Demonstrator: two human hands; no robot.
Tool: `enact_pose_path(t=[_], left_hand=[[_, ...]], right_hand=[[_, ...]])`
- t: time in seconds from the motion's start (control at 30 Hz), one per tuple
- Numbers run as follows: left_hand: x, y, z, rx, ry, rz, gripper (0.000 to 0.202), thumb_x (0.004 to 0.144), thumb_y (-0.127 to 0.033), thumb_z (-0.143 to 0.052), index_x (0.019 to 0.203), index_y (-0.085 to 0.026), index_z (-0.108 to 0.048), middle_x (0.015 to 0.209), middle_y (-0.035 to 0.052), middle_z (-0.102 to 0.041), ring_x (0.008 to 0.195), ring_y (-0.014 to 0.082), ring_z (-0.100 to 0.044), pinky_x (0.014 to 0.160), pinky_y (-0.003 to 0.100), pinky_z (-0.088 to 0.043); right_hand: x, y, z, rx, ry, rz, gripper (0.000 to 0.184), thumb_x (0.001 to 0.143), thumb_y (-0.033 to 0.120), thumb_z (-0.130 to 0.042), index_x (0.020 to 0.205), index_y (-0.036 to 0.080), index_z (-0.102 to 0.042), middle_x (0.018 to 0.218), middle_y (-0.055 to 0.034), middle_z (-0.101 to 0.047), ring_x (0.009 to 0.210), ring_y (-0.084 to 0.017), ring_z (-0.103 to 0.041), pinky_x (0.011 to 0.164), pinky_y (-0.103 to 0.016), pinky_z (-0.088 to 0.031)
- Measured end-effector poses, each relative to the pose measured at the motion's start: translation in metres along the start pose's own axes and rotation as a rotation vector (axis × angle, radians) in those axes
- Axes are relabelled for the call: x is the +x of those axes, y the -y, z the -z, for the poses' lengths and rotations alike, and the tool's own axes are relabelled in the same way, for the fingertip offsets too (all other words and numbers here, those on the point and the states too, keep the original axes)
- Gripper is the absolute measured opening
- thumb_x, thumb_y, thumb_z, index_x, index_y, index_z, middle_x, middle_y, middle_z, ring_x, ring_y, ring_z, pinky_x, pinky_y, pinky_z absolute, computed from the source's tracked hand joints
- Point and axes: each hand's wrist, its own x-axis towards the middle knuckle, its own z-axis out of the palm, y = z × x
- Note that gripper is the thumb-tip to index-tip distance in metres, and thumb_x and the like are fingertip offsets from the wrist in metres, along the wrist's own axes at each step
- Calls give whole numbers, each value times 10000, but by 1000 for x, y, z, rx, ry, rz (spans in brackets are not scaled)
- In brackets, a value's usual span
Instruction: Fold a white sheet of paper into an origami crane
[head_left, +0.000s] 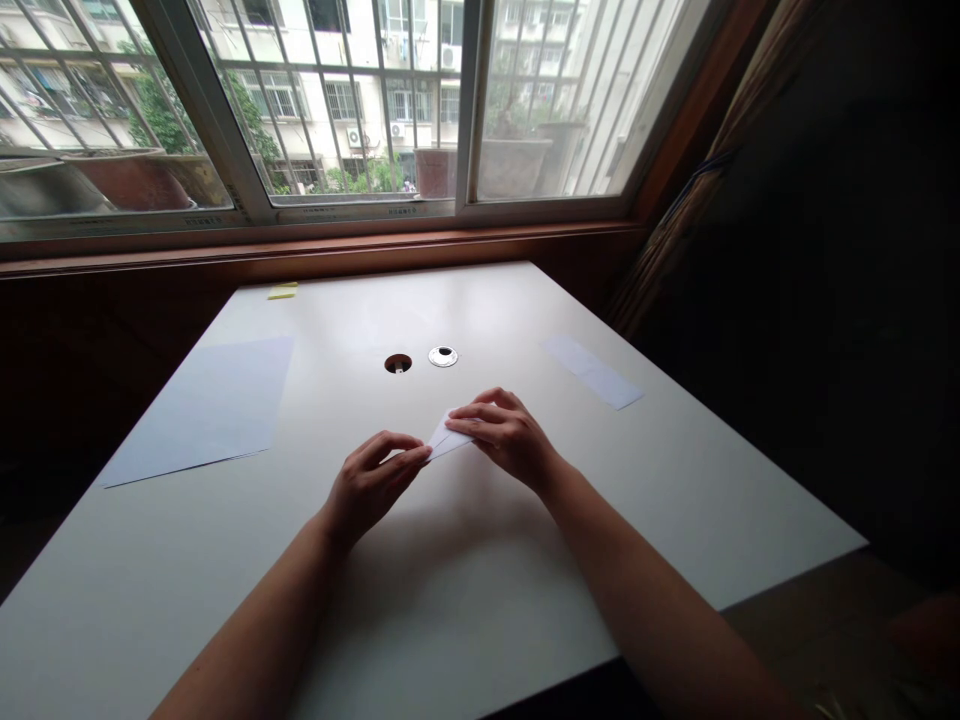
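A small folded piece of white paper is between my two hands, over the middle of the white table. A crease line runs along it, and its left end narrows to a point. My left hand pinches that pointed end between thumb and fingertips. On the other side, my right hand grips the wider part, its fingers lying over the top. The right fingers hide the paper's right end. Whether the paper touches the tabletop, I cannot tell.
White sheets lie at the table's left, and a paper strip at the right. Beyond my hands are a round cable hole and its silvery cover. Yellow paper sits by the far edge, below a barred window.
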Motion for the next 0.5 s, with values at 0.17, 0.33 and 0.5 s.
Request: enact_pose_path(t=[0.17,0.33,0.5], left_hand=[[0,-3,0,-4,-20,-26,434,870,-95,-687,1261,-276,-639,1032,51,-676,894,144,-663,795,287,-571],[1,-2,0,47,86,-88,348,906,-140,-649,1221,-289,-660,996,51,-698,830,146,-644,728,285,-559],[2,-1,0,176,156,-102,299,903,-151,-647,1170,-283,-673,1018,45,-719,873,172,-631,745,314,-561]], right_hand=[[1,2,-3,23,7,4,297,959,238,-596,1221,348,-682,1193,13,-722,1018,-225,-552,912,-416,-478],[1,2,-8,47,52,-23,376,948,212,-602,1296,353,-626,1289,-7,-667,1074,-241,-537,962,-446,-486],[-6,-11,-20,44,89,-151,652,847,116,-648,1449,295,-476,1424,-85,-525,1166,-292,-505,995,-510,-504]])
